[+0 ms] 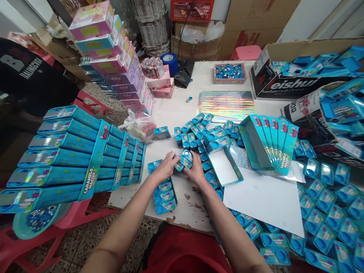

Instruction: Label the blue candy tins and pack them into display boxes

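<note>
While both hands meet near the table (182, 110) middle, the small blue boxes (184, 160) sit between them, long axes running left-right. Left hand (166, 167) fingers clench the left end, right hand (196, 170) fingers the right; both equally near.

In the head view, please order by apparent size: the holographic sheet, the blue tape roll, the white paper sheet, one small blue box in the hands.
1. white paper sheet
2. holographic sheet
3. blue tape roll
4. small blue box

The last two look close; the tape roll lies farther away.
</note>
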`<control>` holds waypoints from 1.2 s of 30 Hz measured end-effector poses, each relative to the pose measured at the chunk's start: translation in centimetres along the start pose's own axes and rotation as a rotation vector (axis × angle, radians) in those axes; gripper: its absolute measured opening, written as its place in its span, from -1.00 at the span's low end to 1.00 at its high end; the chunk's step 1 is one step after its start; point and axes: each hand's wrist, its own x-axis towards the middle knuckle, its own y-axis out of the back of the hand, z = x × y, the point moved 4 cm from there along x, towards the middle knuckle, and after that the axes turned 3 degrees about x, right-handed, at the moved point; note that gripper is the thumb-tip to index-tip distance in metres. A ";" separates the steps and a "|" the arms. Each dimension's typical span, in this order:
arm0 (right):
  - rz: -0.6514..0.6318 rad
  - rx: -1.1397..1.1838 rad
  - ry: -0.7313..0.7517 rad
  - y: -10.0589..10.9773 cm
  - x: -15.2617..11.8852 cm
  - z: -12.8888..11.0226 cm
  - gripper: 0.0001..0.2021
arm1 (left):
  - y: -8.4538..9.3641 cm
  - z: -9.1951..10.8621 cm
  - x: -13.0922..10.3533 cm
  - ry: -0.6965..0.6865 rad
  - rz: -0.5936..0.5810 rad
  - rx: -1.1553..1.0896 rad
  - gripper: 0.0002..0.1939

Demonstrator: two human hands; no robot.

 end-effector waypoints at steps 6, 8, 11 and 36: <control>0.143 0.063 0.003 -0.4 -2.3 -1.0 -0.04 | -2.0 -1.5 0.9 -0.005 -0.035 -0.035 -0.03; 0.218 0.099 -0.048 -1.1 -2.9 -1.4 -0.05 | -2.1 -1.7 1.6 0.008 -0.096 -0.055 -0.05; 0.315 0.137 -0.170 -2.2 -2.7 -1.5 -0.19 | -2.3 -1.1 2.3 -0.016 -0.125 -0.087 -0.15; 0.250 0.552 -0.284 -2.0 0.1 1.7 -0.49 | -3.0 1.7 2.3 -0.080 -0.109 0.308 -0.04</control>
